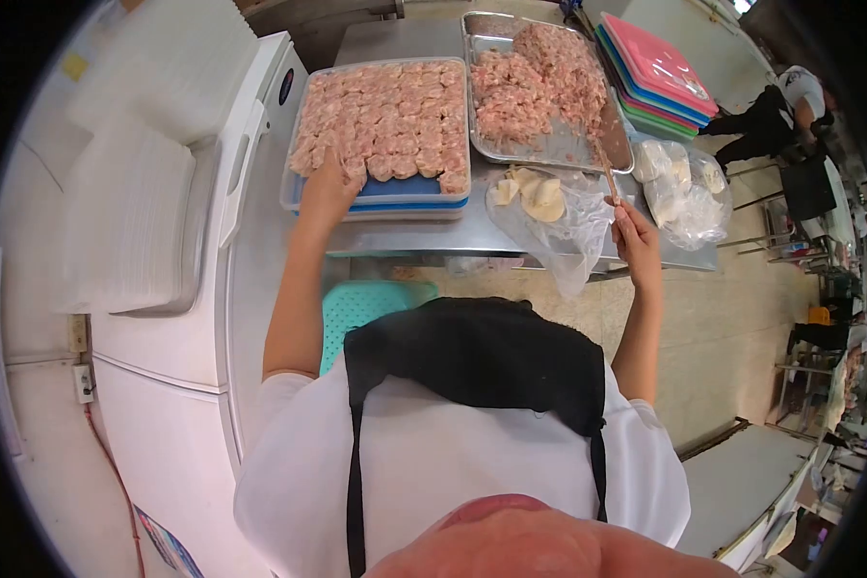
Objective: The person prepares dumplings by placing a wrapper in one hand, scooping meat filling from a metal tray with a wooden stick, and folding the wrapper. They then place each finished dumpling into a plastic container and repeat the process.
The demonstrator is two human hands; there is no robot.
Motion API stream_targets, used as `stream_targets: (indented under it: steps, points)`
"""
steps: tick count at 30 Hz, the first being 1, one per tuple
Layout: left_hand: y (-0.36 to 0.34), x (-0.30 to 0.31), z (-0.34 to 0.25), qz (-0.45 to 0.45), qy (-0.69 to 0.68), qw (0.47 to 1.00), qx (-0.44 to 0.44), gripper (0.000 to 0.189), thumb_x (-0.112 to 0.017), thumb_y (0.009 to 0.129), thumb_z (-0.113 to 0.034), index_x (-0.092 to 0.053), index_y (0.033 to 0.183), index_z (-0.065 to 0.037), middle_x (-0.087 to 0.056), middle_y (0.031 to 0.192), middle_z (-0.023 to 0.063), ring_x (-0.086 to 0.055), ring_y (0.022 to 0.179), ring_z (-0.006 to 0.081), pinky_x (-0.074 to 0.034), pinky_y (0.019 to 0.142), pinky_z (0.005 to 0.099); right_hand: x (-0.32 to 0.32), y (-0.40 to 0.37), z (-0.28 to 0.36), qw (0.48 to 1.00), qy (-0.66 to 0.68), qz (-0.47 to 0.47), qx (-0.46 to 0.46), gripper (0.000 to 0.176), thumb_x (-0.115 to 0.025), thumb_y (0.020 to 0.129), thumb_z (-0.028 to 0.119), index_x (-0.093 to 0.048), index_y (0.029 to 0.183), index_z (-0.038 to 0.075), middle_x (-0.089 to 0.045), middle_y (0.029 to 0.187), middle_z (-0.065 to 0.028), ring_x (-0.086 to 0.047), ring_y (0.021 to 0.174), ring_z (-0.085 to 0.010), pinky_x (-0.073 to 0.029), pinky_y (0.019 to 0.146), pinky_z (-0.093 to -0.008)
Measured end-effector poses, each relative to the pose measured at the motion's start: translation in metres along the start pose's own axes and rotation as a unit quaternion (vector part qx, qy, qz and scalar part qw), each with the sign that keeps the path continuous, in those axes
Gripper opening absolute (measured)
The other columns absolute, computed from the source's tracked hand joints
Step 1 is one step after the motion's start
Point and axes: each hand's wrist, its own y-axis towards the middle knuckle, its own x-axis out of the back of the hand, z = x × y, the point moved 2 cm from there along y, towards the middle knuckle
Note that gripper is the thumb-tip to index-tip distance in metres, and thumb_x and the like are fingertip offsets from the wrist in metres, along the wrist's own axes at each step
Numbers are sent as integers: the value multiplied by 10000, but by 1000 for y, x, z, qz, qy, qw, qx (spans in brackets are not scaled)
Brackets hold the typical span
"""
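Note:
My left hand [328, 191] reaches over the front of a plastic tray [293, 193] filled with rows of meat dumplings [385, 106]. Its fingers are closed around a dumpling at the front left of the rows; the fingertips are partly hidden. In my right hand [636, 236] is a thin spatula [607, 171], its upper end smeared with meat, at the front right corner of a metal pan [520, 154]. Ground meat filling [539, 82] lies heaped in that pan. Round dough wrappers [539, 196] rest on a plastic bag [568, 246] between my hands.
Bagged pale wrappers [679, 183] lie at the table's right end. Behind them stand stacked coloured lids [655, 77]. A white refrigerator [164, 366] is close on my left, with stacked white trays [130, 212]. A teal stool [366, 303] stands below the table [511, 236]. Another person [790, 106] is far right.

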Motion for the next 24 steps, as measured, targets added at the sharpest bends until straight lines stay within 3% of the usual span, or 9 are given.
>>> stream_targets:
  steps: [1, 4, 7, 10, 13, 16, 19, 22, 24]
  points:
    - [2, -4, -2, 10, 1, 1000, 20, 752, -704, 751, -174, -337, 1396, -47, -616, 1044, 258, -604, 962, 399, -474, 801, 440, 0, 3, 0, 1000, -5, 0, 1, 315, -547, 964, 265, -627, 1196, 68, -442, 627, 72, -340, 507, -3, -238, 456, -172]
    - [4, -12, -13, -71, -31, 994, -74, 682, -707, 751, -133, -383, 1343, -37, -632, 1004, 239, -612, 936, 395, -483, 773, 439, 2, 20, -5, 998, -8, 57, 14, 350, -528, 973, 290, -607, 1222, 57, -427, 634, 76, -311, 477, 4, -218, 422, -169]
    - [8, -9, -9, 23, -46, 999, 11, 596, -707, 751, -105, -427, 1271, -21, -628, 1029, 253, -612, 954, 403, -486, 787, 436, 4, 37, -9, 996, -29, 78, 14, 342, -524, 975, 285, -608, 1225, 67, -430, 636, 75, -312, 479, 5, -224, 423, -166]
    - [-1, -3, -12, 13, -47, 998, 41, 502, -686, 756, -85, -459, 1199, -16, -595, 1099, 273, -590, 1015, 405, -472, 832, 435, 11, 58, -13, 993, -24, 114, 17, 335, -531, 972, 283, -612, 1222, 75, -435, 639, 74, -313, 477, 3, -230, 427, -167]
    - [-5, -13, 5, -91, -40, 995, -19, 506, -627, 785, -91, -450, 1252, -13, -545, 1189, 289, -549, 1093, 414, -451, 882, 442, 17, 78, -15, 990, -39, 133, 40, 338, -549, 963, 271, -607, 1228, 70, -453, 652, 71, -320, 479, 2, -235, 432, -166]
    - [-11, -10, 10, -145, 47, 987, 55, 556, -574, 797, -131, -420, 1318, -12, -511, 1251, 286, -520, 1130, 420, -436, 904, 466, 28, 94, -7, 982, -39, 184, 31, 340, -565, 955, 250, -599, 1232, 56, -477, 670, 63, -356, 504, 1, -262, 445, -164]
    - [-14, 5, -23, -123, 69, 980, 141, 654, -540, 801, -178, -340, 1404, -24, -484, 1299, 286, -506, 1149, 429, -431, 916, 477, 37, 108, -2, 979, -45, 195, 48, 315, -597, 932, 212, -616, 1176, 15, -488, 672, 46, -438, 606, -43, -364, 548, -204]
    - [-6, 13, -35, -78, 99, 951, 283, 721, -566, 771, -116, -309, 1442, -65, -457, 1376, 186, -574, 1103, 350, -460, 912, 403, 47, 119, 6, 970, -81, 225, 54, 326, -575, 942, 211, -593, 1197, 9, -503, 689, 33, -440, 616, -47, -378, 558, -213]
    - [1, 2, -11, -43, 118, 959, 256, 718, -552, 780, -125, -297, 1447, -51, -383, 1434, 203, -488, 1211, 362, -416, 975, 397, 56, 130, 6, 964, -87, 247, 41, 329, -556, 951, 216, -584, 1208, 13, -506, 692, 25, -444, 621, -50, -381, 560, -215]
